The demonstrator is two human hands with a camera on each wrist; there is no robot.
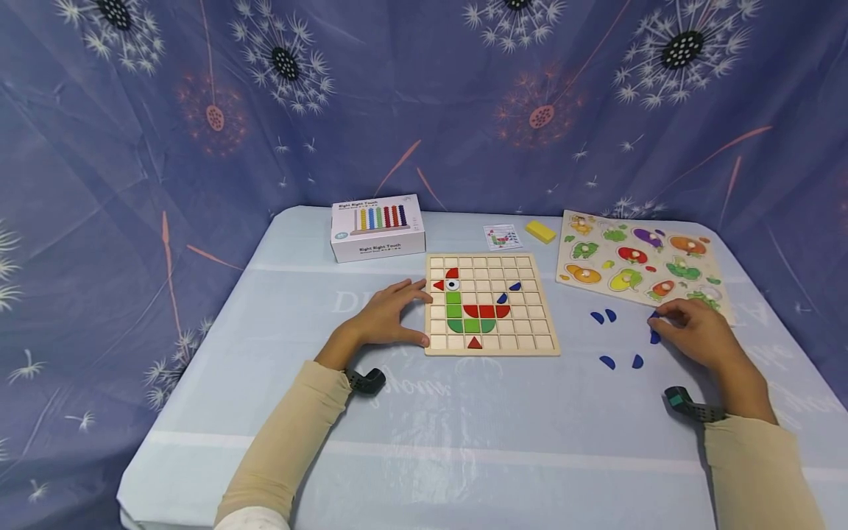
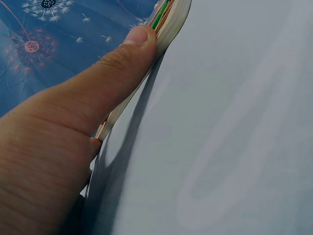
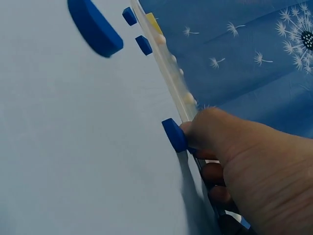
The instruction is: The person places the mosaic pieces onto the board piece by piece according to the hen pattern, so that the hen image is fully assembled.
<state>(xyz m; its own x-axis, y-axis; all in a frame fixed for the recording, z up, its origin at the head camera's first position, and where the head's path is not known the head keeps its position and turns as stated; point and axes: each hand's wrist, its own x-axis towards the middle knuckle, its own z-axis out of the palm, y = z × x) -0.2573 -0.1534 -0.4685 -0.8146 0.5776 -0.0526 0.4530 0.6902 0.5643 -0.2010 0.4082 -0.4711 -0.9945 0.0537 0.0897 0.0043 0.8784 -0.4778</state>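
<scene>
A wooden grid board [image 1: 530, 331] carries a bird figure of coloured tiles: a white eye tile [image 1: 452, 284], green squares [image 1: 453, 305], red pieces [image 1: 486, 311] and two blue half-circles on the right. My left hand [image 1: 391, 315] rests at the board's left edge, fingers and thumb spread. In the left wrist view the thumb [image 2: 117, 63] presses along the board's rim. Over on the right, my right hand [image 1: 698, 333] pinches a blue half-circle piece [image 1: 654, 316]. A blue half-circle [image 1: 654, 338] lies right beside its thumb, and shows in the right wrist view as a blue block [image 3: 174, 135].
Several loose blue half-circles [image 1: 607, 362] lie between the board and my right hand. Behind them is a vegetable peg puzzle [image 1: 599, 254]. A white toy box [image 1: 379, 246], a pattern card [image 1: 502, 237] and a yellow block [image 1: 540, 231] stand along the back, before a dandelion-print curtain [image 1: 464, 132].
</scene>
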